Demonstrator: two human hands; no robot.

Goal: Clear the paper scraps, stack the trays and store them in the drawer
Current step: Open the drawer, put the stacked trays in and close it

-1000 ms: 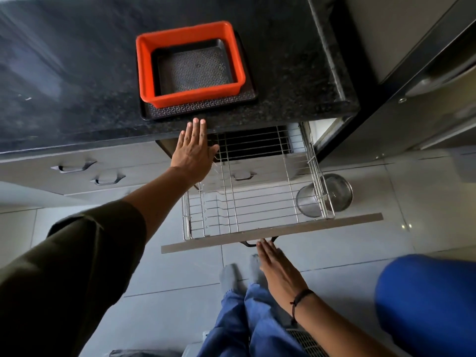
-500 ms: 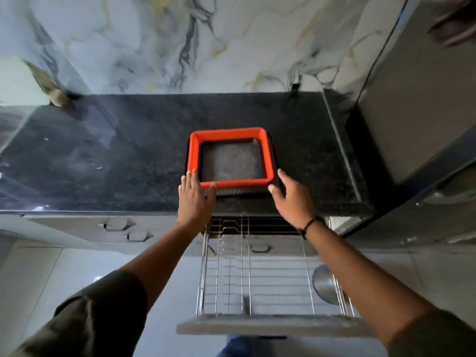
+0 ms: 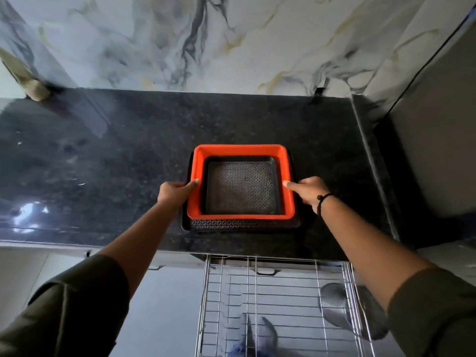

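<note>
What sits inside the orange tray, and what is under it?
Inside the orange tray lies a smaller black tray with a patterned floor. Under it a larger black tray shows only its near strip and edges; the rest is covered.

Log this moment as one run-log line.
phase: grasping stack | left hand: on stack's left edge | right hand: on right edge | tray stack: on counter | wire drawer: open

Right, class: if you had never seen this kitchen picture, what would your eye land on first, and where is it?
The bright orange tray jumps out, nested between two black trays in a stack at the middle of the dark stone counter. The left hand and right hand grip the stack's sides. Below the counter's edge, an open wire drawer waits.
</note>
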